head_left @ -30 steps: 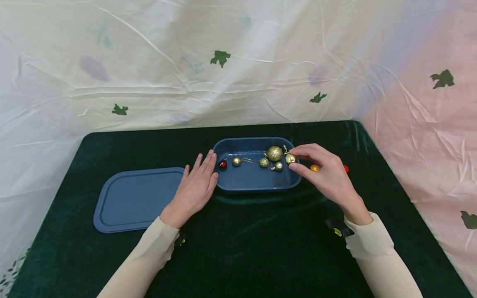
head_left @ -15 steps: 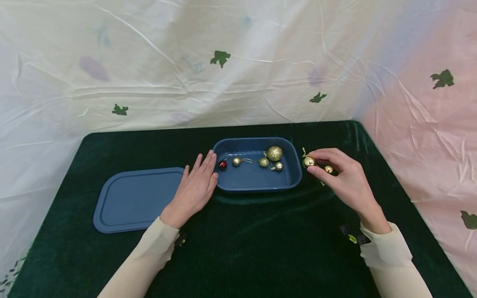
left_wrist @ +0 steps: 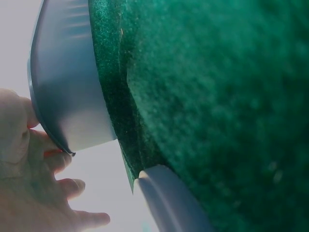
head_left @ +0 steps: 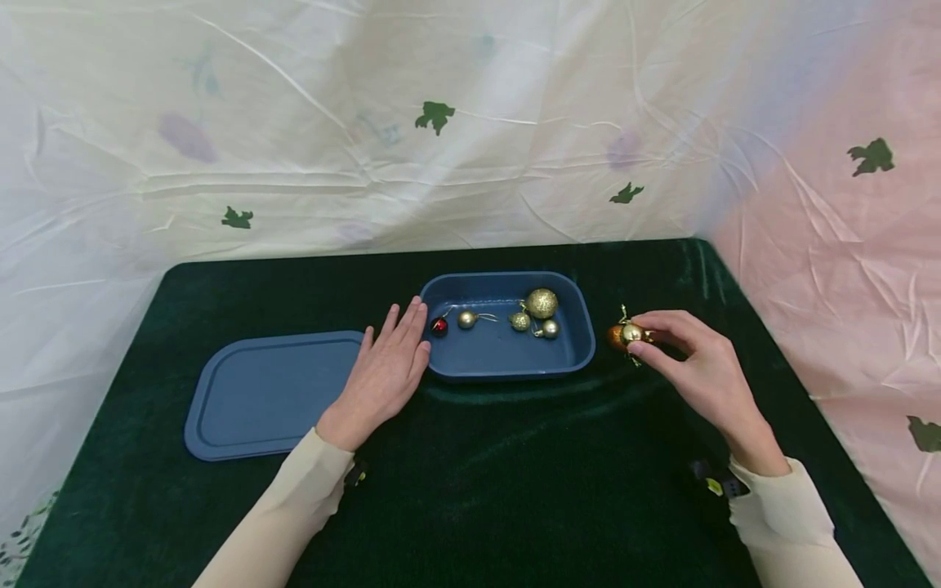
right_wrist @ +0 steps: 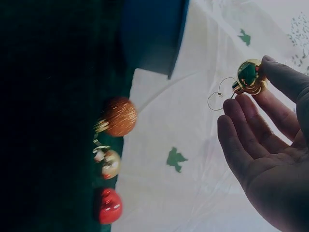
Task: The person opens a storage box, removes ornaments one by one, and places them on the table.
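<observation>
My right hand (head_left: 698, 363) pinches a shiny gold bauble (right_wrist: 250, 77) between thumb and fingertips, its thin hanging loop dangling. In the head view it hovers right of the blue box (head_left: 507, 376), in front of an orange glitter bauble (head_left: 614, 336). My left hand (head_left: 382, 371) has its fingers straight, touching the box's left rim. Inside the box lie a red bauble (head_left: 439, 327), a matte gold one (head_left: 466, 318), a large glittery gold bauble (head_left: 542, 303), a smaller glittery bauble (head_left: 520, 321) and a pale gold bauble (head_left: 550, 328).
A blue lid (head_left: 272, 396) lies flat on the green velvet table (head_left: 500, 490), left of the box and partly under my left hand in view. The right wrist view shows a small gold bauble (right_wrist: 110, 164) and a red bauble (right_wrist: 111, 206) beside the orange one. White cloth hangs behind.
Holding the gold bauble, my right hand has moved from over the box's right end out to the right, past the rim. My left hand and the other baubles in the box stay put.
</observation>
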`<state>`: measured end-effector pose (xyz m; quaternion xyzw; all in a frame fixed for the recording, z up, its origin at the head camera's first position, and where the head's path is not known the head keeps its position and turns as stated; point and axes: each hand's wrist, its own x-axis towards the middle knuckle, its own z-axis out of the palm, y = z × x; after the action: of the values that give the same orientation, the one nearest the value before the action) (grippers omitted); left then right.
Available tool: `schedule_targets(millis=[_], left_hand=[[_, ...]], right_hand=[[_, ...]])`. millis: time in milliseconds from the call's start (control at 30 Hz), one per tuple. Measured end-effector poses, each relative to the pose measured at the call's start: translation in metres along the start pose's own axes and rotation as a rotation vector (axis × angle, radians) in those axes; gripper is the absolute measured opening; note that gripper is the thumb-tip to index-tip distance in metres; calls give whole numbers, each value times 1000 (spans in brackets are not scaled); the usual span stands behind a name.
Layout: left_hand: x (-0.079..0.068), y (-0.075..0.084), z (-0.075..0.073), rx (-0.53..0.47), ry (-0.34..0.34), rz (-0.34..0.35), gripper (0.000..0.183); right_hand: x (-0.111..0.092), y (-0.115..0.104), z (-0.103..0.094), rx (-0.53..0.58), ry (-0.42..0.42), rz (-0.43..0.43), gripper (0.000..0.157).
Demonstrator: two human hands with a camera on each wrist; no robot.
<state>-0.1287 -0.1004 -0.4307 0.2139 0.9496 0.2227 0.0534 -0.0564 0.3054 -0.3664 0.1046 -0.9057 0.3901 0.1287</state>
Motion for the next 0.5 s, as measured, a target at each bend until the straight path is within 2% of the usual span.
schedule_targets(millis=[233, 500], left_hand=[[0, 0, 0, 8, -2, -4, 61], [1, 0, 0, 3, -2, 0, 62]], right_hand=[[-8, 14, -1, -51, -23, 65, 26], [-15, 30, -2, -92, -51, 87, 24]])
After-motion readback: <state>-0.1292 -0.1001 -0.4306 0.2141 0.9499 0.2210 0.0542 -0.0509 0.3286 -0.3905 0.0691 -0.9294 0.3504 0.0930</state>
